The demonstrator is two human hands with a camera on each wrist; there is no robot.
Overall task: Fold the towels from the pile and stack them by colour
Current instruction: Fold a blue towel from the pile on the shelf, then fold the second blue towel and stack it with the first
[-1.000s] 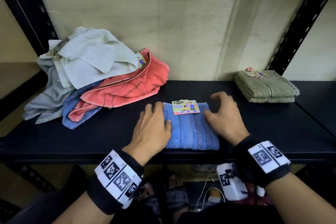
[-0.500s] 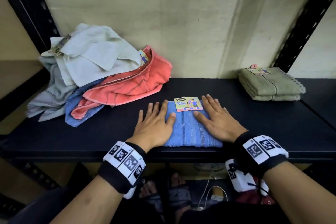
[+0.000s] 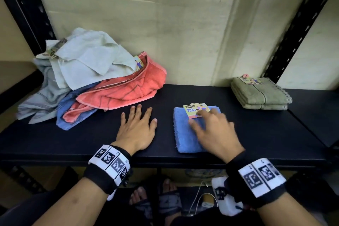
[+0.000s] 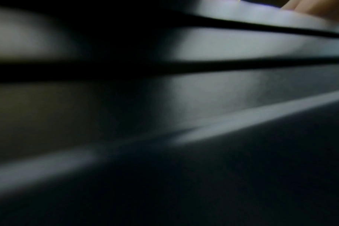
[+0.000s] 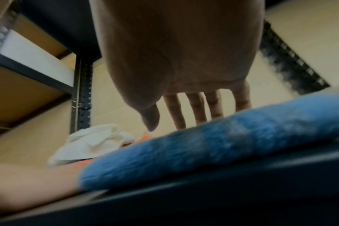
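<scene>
A folded blue towel (image 3: 185,134) with a paper tag (image 3: 194,110) lies on the black shelf (image 3: 256,134). My right hand (image 3: 207,124) rests flat on it with straight, spread fingers (image 5: 197,110), the blue towel (image 5: 213,146) under them. My left hand (image 3: 138,124) lies flat and open on the bare shelf to the towel's left, apart from it. The unfolded pile sits at the back left: a pale towel (image 3: 88,60) on top, a coral one (image 3: 126,90), a blue one (image 3: 67,113) and a grey one (image 3: 40,101) beneath. The left wrist view is dark and blurred.
Folded green towels (image 3: 260,95) are stacked at the back right against the wall. Black perforated uprights (image 3: 293,31) frame the shelf on both sides. Below the front edge I see sandalled feet (image 3: 156,196) and a white cable (image 3: 200,198).
The blue towel has slid to the right under my right hand. My left hand came off the towel and now lies on the bare shelf.
</scene>
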